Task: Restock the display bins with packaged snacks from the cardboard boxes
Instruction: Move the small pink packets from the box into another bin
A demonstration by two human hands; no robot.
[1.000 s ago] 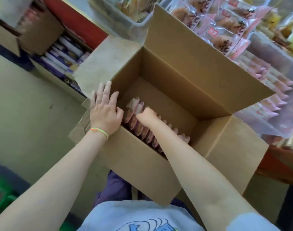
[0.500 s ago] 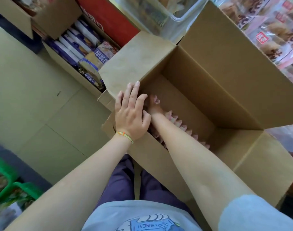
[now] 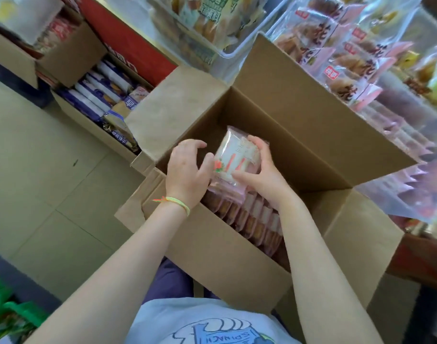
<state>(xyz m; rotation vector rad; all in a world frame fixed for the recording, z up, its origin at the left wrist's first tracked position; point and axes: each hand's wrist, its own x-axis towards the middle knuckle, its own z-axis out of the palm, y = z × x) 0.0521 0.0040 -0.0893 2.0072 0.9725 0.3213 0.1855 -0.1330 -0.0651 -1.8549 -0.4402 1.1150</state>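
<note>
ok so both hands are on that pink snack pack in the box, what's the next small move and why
Probably lift the pink pack straight up, clear of the cardboard box. The right hand and left hand already grip its sides, and it stands raised above the row of packs.

The lower half of the raised snack packet [image 3: 235,157] is covered by the right hand [image 3: 264,175] and left hand [image 3: 187,172]; the print on it is too blurred to read. The row of packets [image 3: 252,219] inside the cardboard box [image 3: 225,254] is partly hidden by the near wall and the right forearm. At 1 o'clock, the display bin [image 3: 411,120] runs off the frame edge. At 7 o'clock a green crate [image 3: 11,311] is cut off and smeared.
</note>
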